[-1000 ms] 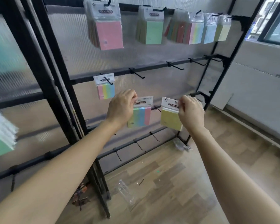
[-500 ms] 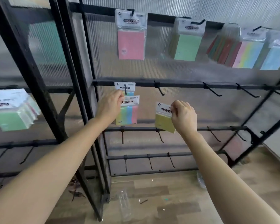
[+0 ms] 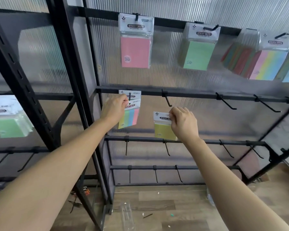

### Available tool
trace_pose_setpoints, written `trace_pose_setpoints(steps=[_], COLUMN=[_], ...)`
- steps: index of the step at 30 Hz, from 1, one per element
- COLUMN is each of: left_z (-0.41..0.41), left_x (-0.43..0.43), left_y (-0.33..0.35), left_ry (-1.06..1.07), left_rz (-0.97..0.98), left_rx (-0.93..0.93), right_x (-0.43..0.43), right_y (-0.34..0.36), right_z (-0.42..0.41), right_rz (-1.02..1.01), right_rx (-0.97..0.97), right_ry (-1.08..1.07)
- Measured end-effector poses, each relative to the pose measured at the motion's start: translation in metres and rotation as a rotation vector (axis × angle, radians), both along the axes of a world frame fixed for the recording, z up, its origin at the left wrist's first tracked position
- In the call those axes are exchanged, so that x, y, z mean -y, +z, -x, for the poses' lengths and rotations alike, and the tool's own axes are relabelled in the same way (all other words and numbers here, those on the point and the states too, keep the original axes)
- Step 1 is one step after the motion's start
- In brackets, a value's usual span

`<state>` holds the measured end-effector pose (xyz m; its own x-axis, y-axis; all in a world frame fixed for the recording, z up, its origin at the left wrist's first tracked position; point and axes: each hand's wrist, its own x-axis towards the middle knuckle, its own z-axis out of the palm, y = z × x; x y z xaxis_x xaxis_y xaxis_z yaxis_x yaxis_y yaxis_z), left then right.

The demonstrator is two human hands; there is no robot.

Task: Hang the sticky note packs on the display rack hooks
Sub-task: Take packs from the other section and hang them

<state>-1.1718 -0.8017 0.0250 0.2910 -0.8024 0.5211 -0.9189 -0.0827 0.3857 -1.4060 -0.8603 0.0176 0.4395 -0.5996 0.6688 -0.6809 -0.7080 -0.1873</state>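
Head view: upper packs (image 3: 135, 52) hung. Left hand (image 3: 114, 106) pinches striped pack (image 3: 129, 116) at a loaded hook (image 3: 129, 95); right hand (image 3: 183, 124) pinches yellow pack (image 3: 163, 129), not yet hung.

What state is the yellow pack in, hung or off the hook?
Not hung. The right hand pinches the yellow pack by its header, below the bare hook.

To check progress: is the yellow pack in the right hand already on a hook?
No, the right hand holds the yellow pack below the bare hook, apart from it.
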Motion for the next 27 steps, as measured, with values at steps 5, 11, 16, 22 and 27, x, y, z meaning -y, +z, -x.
trace_pose_setpoints(steps=[5, 11, 16, 22, 27], left_z=[-0.006, -0.014, -0.021, -0.025, -0.031], left_x=[0.007, 0.014, 0.034, 0.055, 0.067], left_y=[-0.004, -0.009, -0.007, 0.0, 0.005], left_ry=[-0.017, -0.023, 0.048, 0.141, 0.169], left_rz=[0.022, 0.022, 0.044, 0.036, 0.022], left_rx=[-0.008, -0.018, -0.003, 0.012, 0.036], right_x=[0.011, 0.021, 0.029, 0.035, 0.038], right_y=[0.001, -0.003, -0.003, -0.006, -0.005], right_z=[-0.007, -0.016, -0.022, -0.028, -0.029], right_rz=[-0.011, -0.03, -0.042, -0.048, -0.052], right_rx=[0.016, 0.017, 0.013, 0.027, 0.029], right_ry=[0.003, 0.007, 0.013, -0.009, -0.021])
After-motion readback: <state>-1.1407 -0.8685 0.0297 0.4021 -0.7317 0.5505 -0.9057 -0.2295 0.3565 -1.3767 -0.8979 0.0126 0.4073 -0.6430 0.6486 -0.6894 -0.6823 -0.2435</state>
